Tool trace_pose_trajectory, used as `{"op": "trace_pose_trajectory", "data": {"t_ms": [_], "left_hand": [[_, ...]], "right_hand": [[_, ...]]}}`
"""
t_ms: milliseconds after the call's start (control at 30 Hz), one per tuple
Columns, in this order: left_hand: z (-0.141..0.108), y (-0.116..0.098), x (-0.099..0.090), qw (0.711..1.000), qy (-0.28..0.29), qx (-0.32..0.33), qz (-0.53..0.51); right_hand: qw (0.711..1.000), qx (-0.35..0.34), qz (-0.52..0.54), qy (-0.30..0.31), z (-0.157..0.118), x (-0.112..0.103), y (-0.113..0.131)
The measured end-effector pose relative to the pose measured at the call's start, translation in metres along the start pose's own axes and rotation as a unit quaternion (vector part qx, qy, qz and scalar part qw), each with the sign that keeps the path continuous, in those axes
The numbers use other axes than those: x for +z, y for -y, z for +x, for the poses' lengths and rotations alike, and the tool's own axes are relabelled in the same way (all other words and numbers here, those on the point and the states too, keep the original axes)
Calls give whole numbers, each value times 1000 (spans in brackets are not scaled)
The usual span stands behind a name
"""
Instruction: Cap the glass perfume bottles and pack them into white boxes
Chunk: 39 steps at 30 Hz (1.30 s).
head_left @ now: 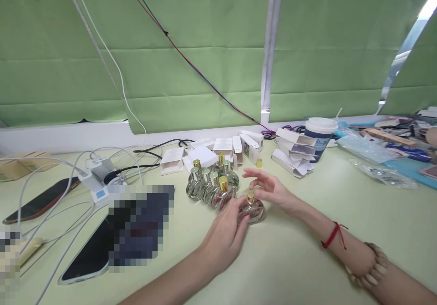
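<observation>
My left hand is closed around the side of a round glass perfume bottle that stands on the table. The bottle's gold neck and sprayer are uncapped. Just behind and to the right of it, my right hand hovers with fingers apart and nothing seen in them, its fingertips close to the sprayer. A loose gold cap lies beyond the right hand. To the left, several similar bottles stand bunched together, some with gold caps and some with silver caps.
White cardboard boxes lie behind the bottles, with more stacked boxes beside a lidded paper cup. At left are a power strip, cables and a phone. Plastic bags and clutter cover the right side.
</observation>
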<state>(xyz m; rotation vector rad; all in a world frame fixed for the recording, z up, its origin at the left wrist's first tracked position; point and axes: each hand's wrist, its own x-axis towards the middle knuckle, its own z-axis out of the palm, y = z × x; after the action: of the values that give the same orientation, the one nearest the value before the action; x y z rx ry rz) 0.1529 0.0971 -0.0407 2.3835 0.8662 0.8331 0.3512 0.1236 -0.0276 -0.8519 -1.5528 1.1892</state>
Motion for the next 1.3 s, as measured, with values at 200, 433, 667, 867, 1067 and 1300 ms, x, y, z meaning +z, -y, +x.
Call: {"op": "trace_pose_trajectory", "data": {"t_ms": [200, 433, 667, 867, 1067, 1300], "left_hand": [[-2, 2, 2, 1000, 2, -3, 20], [-2, 1, 2, 1000, 9, 0, 19], [-1, 2, 3, 999, -5, 14, 34], [-3, 4, 4, 998, -16, 10, 56], [-4, 0, -2, 991, -32, 83, 98], [-3, -3, -4, 981, -54, 146, 120]], "right_hand": [[905, -31, -407, -117, 8, -30, -28], [825, 12, -564, -46, 17, -53, -40], [823, -3, -562, -76, 16, -49, -41], [838, -11, -540, -77, 17, -53, -49], [849, -39, -520, -85, 17, -53, -48], [857, -34, -507, -86, 16, -53, -49]]}}
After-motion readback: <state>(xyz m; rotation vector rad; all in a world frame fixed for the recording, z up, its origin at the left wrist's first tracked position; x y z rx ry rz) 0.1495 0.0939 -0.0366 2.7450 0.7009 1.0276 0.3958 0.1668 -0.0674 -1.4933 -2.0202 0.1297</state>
